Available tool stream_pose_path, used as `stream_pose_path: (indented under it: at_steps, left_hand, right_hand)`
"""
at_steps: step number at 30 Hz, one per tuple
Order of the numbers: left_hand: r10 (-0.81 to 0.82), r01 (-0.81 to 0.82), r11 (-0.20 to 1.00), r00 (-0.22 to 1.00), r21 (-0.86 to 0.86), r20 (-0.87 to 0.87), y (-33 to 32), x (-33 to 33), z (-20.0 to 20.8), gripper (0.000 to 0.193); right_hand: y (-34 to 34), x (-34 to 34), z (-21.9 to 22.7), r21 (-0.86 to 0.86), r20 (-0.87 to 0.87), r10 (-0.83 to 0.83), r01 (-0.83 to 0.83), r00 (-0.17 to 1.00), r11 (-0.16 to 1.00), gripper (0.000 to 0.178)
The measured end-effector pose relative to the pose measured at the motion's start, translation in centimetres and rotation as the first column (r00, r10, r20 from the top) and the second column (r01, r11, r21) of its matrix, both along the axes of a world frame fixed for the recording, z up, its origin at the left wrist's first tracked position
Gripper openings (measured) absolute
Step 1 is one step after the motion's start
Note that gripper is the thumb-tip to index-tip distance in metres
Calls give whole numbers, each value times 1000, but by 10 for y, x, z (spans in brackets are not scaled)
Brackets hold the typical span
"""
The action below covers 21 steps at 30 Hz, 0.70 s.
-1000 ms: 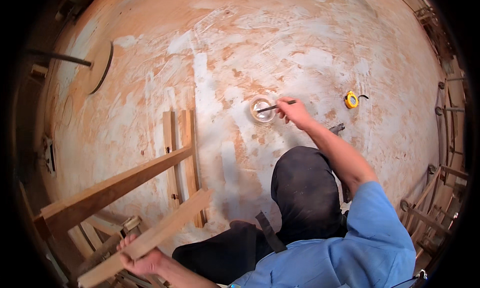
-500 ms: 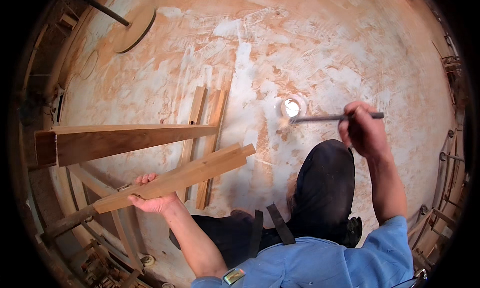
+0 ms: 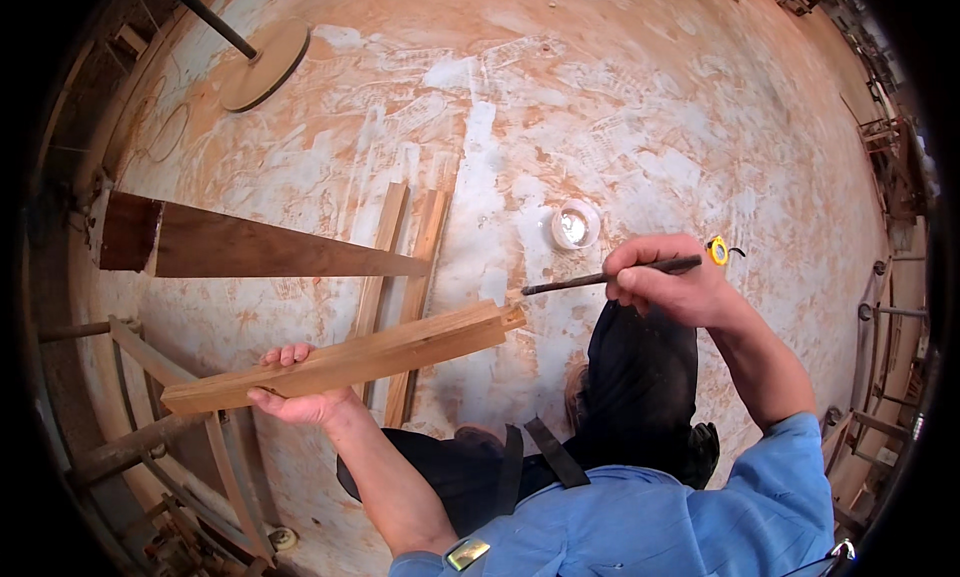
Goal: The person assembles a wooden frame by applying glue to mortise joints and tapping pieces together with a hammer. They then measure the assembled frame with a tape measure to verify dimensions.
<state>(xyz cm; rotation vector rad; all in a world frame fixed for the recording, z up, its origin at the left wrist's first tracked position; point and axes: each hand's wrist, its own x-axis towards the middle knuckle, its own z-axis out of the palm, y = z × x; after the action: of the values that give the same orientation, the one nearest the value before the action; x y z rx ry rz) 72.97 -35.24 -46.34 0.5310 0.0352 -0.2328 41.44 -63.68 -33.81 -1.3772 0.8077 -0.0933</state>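
Note:
My left hand [image 3: 308,401] is wrapped round the lower left part of a pale wooden bar [image 3: 370,357], which slants up to the right. The bar's right end has a stepped, tenon-like tip. In my right hand [image 3: 662,277] is a thin dark-handled brush [image 3: 575,284], pinched between thumb and fingers. Its light tip is at the bar's tenon end, seemingly touching it. Just beyond the brush, a clear round tub [image 3: 594,217] stands on the floor with white stuff inside.
Two wooden strips [image 3: 425,247] lie side by side on the stained floor [image 3: 640,97], with a thick wooden beam [image 3: 250,242] reaching over them from the left. A yellow tape measure [image 3: 717,250] lies right. A round base with a pole [image 3: 265,67] stands far left; wooden frames [image 3: 230,477] are near left.
My right hand has moved left and nearer, bringing the brush from the tub to the bar's end. The bar has shifted slightly and lies flatter. The tape measure has come into sight.

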Motion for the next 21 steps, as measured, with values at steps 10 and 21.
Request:
stream_pose_path:
  at_steps: [10,21]
  left_hand:
    - [24,-24,1000,999,14,-49,2,4,-3,42]
    - [-67,67,997,998,-31,-9,8,10,-5,40]
  right_hand:
    - [7,4,13,-244,122,320,-284,940,927,13]
    - [6,5,-5,-131,139,263,-245,955,960,17]
